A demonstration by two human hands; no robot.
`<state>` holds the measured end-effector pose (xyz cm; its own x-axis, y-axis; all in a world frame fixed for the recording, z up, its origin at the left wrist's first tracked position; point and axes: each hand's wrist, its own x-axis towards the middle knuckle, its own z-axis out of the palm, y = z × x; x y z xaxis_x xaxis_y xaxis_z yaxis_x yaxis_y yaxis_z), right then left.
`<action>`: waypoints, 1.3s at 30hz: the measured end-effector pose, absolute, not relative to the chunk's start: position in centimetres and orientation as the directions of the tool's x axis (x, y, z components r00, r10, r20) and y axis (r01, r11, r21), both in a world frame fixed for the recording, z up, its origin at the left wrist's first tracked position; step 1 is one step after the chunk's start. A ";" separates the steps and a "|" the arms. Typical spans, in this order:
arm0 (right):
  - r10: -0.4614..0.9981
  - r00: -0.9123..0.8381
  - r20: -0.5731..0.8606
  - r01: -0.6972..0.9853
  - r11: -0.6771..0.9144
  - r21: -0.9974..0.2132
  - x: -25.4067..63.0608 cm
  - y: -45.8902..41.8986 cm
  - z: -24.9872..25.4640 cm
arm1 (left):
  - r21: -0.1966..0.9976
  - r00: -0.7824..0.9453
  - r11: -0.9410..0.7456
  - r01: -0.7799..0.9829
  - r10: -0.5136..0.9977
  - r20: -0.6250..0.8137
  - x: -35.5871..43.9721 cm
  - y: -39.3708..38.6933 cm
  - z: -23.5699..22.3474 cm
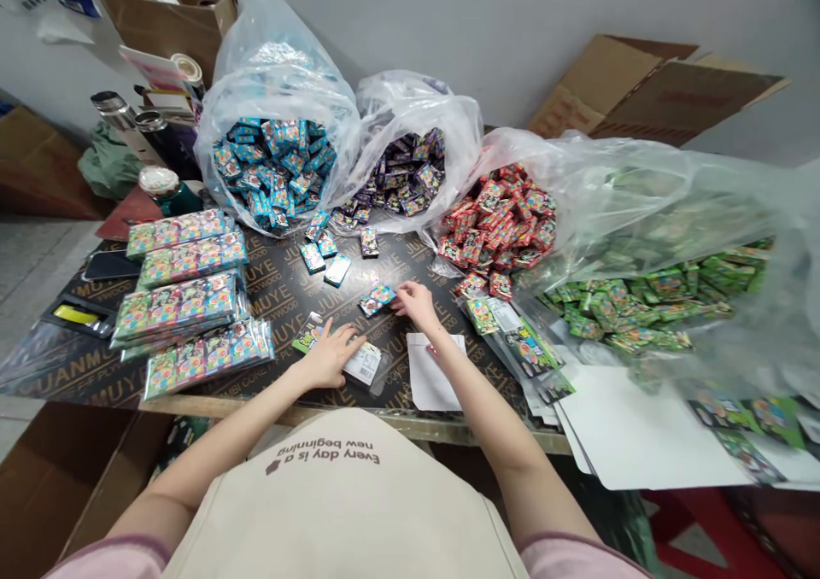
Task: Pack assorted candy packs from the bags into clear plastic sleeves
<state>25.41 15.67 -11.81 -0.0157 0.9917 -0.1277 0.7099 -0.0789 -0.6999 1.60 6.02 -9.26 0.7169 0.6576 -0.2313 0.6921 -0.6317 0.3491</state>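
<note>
My left hand (331, 357) lies with its fingers spread on a flat printed package (364, 364) in a clear sleeve. A barcode shows on its white part, and its green end sticks out left of the hand. My right hand (415, 304) has its fingertips closed at the right end of a small blue and purple box (377, 300) on the table. Just beyond lie several loose small blue boxes (336, 270) and a dark purple box (370, 242). A white sheet (436, 374) sits partly under my right forearm.
Clear bags at the back hold blue boxes (275, 169), purple boxes (416, 169), red boxes (503, 220) and green boxes (641, 301). Stacks of filled packs (185, 306) stand at left, beside a phone (112, 265). Printed sleeves (531, 353) lie at right.
</note>
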 end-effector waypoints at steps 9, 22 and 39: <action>0.880 -0.468 0.079 0.742 0.440 -0.505 25.8 14.4 -11.7 | 0.323 0.675 -0.597 0.735 0.691 -0.260 1.6 6.7 -9.4; 0.930 -0.367 0.004 0.858 0.340 -0.386 27.0 14.8 -12.1 | 0.274 0.620 -0.562 0.781 0.752 -0.224 1.6 8.9 -9.7; 0.813 -0.477 0.334 0.620 0.581 -0.528 26.3 12.4 -8.5 | 0.459 0.406 -0.368 0.809 0.914 0.017 1.8 11.8 -8.7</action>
<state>26.32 12.44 -8.46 -0.4770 0.8129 0.3341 0.6195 0.5806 -0.5282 1.80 11.79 -8.74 0.4062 0.9136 0.0166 0.8089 -0.3680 0.4586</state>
